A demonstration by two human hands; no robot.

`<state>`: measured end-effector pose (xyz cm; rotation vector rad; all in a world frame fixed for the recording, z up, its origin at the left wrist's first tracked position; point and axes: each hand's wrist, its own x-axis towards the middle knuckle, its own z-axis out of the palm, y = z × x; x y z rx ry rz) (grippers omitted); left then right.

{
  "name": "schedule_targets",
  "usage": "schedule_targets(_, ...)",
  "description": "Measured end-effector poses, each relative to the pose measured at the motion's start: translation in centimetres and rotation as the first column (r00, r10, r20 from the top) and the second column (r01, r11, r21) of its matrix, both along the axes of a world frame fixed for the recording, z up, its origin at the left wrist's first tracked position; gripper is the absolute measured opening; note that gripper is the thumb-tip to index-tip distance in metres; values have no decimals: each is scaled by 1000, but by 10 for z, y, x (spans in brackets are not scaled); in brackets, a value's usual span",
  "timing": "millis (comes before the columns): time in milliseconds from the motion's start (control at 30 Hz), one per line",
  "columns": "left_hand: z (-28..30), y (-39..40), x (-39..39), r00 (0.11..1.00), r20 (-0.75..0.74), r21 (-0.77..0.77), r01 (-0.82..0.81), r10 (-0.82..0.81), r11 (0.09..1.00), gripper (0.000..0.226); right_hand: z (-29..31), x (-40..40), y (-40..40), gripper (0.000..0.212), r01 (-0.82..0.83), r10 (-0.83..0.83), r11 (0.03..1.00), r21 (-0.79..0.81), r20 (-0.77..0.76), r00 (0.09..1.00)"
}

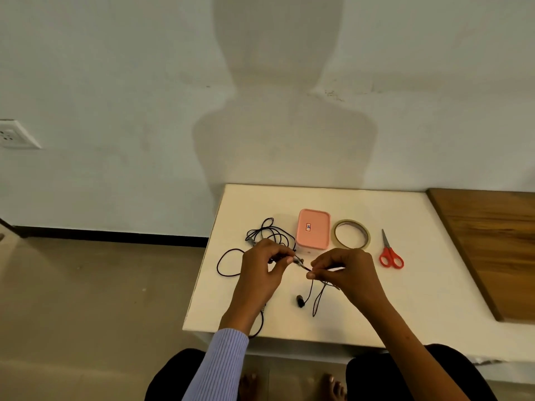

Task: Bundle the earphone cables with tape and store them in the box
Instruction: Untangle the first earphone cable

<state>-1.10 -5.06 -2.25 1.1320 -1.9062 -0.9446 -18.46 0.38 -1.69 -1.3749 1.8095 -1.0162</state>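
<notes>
Both hands — left hand (262, 266), right hand (346, 273) — pinch thin black earphone cable (304, 267) near the rounded pink box (313, 229).

The hands (307, 270) hide part of the earphone cables (269, 233); the box (313, 228) label is too small to read

Lilac ribbed sleeve (223, 363) (left arm), dark trousers (405, 374).
</notes>
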Motion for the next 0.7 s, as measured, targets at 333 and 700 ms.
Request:
schedule_targets(333, 5, -1, 2, 996, -76, -39, -58, 55, 998, 12, -2, 6, -4, 19, -70, 71, 997, -34, 54, 996)
schedule_targets(700, 3, -4, 6, 986, -99, 34, -128, 131, 991, 14, 0, -5, -1, 20, -213, 188, 968, 132, 177, 966)
